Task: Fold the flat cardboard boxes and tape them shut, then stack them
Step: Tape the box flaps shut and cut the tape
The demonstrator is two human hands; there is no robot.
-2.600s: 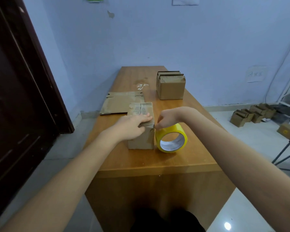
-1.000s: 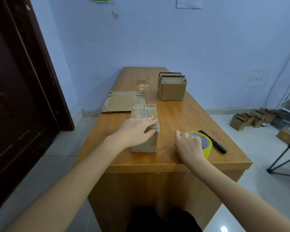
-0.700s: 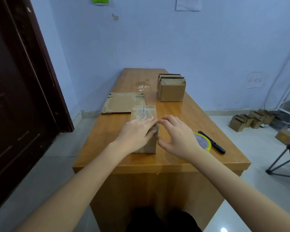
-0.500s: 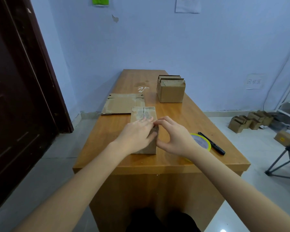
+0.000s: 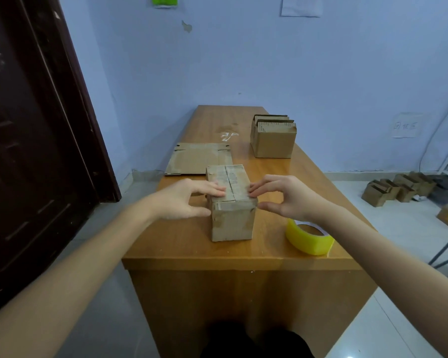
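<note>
A folded cardboard box (image 5: 230, 202) stands at the centre of the frame on the wooden worktop (image 5: 243, 251), near its front edge, its top flaps closed along a middle seam. The left hand (image 5: 184, 200) comes in from the lower left; its straight fingers rest on the left part of the box top while the thumb lies against the left side wall. The right hand (image 5: 285, 196) comes in from the lower right, its fingertips touching the right edge of the box top and its thumb reaching toward the upper right corner of the front face; both hands are spread, not clenched. Just right of the box, under the right wrist, a roll of yellow tape (image 5: 308, 239) lies on the worktop. Above the box in the frame, a flat cardboard blank (image 5: 197, 158) lies on the worktop. At the upper right of the worktop stands an open carton (image 5: 273, 140) holding upright cardboard pieces. More small boxes (image 5: 396, 188) sit on the floor at the right edge.
</note>
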